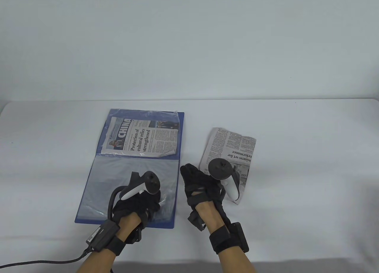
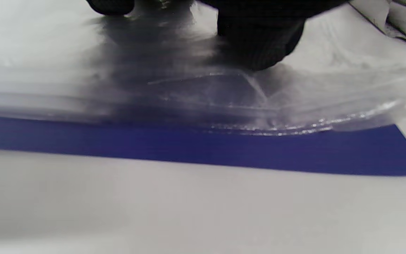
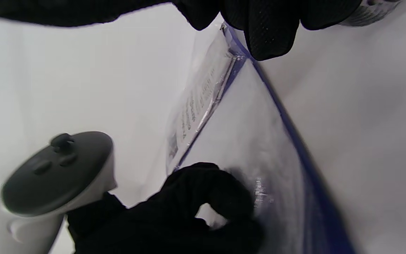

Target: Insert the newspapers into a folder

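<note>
The white cloth-covered worktop (image 1: pixel 296 166) carries everything. Largest on it is the open blue plastic folder (image 1: pixel 177 136) with clear plastic sleeves, lying flat left of centre. Its far sleeve holds a folded newspaper with the headline "Protection of cultural relics strengthened" (image 1: pixel 142 136); its near clear sleeve (image 1: pixel 118 172) shows no paper inside. Just right of the folder, apart from it, a second folded, crumpled newspaper (image 1: pixel 234 145) lies loose on the worktop.

The left hand (image 1: pixel 136 206), in a black glove, rests on the near sleeve close to the folder's near right corner. In the left wrist view its fingertips (image 2: pixel 259 49) press down on the wrinkled plastic; whether its grip pinches the film I cannot tell. The right hand (image 1: pixel 201 187) lies between the folder's right edge and the loose newspaper, fingers (image 3: pixel 270 31) extended, near the folder's edge, its grip loose and holding nothing visible.
</note>
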`<act>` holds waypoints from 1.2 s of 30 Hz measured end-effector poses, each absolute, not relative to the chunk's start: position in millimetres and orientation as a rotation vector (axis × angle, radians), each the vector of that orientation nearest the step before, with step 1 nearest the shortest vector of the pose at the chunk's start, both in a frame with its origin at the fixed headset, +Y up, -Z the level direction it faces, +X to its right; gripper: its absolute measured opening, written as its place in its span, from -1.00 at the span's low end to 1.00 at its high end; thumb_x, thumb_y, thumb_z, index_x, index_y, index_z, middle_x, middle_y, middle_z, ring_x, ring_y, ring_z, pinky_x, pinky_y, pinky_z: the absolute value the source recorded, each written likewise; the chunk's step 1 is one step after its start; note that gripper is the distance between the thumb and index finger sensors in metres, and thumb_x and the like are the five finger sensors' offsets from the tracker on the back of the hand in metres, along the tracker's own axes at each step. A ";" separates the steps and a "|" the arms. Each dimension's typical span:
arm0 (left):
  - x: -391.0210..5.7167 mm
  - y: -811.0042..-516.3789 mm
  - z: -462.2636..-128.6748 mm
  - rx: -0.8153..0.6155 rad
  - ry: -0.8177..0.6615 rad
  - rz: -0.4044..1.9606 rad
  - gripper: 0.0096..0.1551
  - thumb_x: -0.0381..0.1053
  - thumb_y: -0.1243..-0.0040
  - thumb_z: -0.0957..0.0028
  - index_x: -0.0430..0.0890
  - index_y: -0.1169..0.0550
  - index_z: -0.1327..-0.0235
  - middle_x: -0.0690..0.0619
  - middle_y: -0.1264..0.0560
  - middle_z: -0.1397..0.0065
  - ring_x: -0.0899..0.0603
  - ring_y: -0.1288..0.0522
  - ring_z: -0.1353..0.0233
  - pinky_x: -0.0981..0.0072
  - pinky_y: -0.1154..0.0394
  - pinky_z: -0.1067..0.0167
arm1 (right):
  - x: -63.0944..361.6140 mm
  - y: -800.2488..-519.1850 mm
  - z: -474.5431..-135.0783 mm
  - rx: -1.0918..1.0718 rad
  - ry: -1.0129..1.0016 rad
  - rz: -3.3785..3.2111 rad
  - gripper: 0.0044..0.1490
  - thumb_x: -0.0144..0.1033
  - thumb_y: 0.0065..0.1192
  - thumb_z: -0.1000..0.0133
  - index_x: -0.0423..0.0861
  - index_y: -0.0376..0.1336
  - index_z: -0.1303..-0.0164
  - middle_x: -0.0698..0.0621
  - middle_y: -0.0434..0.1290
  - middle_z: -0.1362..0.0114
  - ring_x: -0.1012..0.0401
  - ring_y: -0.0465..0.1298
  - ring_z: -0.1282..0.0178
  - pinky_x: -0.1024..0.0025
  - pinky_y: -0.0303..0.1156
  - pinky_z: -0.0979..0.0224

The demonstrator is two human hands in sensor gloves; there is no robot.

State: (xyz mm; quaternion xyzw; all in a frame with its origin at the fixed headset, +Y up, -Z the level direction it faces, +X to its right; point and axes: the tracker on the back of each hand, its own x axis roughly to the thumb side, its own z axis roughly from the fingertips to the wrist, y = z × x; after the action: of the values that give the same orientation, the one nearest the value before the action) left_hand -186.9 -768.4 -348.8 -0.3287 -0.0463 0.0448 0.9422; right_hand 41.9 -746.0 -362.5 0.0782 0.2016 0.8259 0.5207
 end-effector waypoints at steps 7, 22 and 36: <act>-196.7 -761.5 -348.7 -0.619 -0.054 0.110 -0.56 0.15 -0.12 -0.28 0.17 -0.32 -0.38 0.16 0.07 -0.80 -0.20 0.07 -0.80 -0.15 -0.05 -0.73 | 36.2 -753.2 -360.5 0.201 0.550 2.023 -0.06 0.07 -0.11 -0.31 -0.43 -0.07 -0.60 -0.47 -0.01 -0.52 -0.30 0.27 -0.40 -0.31 0.15 -0.36; -229.3 -741.5 -352.8 -0.621 -0.099 0.543 -0.56 0.12 -0.11 -0.29 0.14 -0.33 -0.38 0.11 -0.18 -0.74 -0.24 -0.07 -0.80 -0.20 -0.08 -0.72 | -10.6 -753.4 -361.9 0.143 0.653 2.047 -0.14 0.10 0.06 -0.31 -0.46 0.25 -0.36 -0.41 -0.10 -0.56 -0.32 0.15 -0.48 -0.32 0.06 -0.40; -224.3 -745.0 -352.9 -0.649 -0.100 0.533 -0.56 0.13 -0.09 -0.29 0.13 -0.32 -0.39 0.09 -0.18 -0.74 -0.25 -0.06 -0.80 -0.22 -0.06 -0.73 | -23.4 -760.2 -375.3 0.175 0.712 2.077 -0.53 -0.26 0.21 -0.30 -0.39 0.33 -0.15 -0.33 0.09 -0.51 -0.16 0.35 -0.37 -0.21 0.19 -0.38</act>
State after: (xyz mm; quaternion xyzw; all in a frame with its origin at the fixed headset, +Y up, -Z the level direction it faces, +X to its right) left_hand -224.3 -745.0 -352.9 -0.3149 -0.0484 0.2584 0.9120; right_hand -23.4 -760.2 -375.3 0.0708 0.2884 0.8409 0.4525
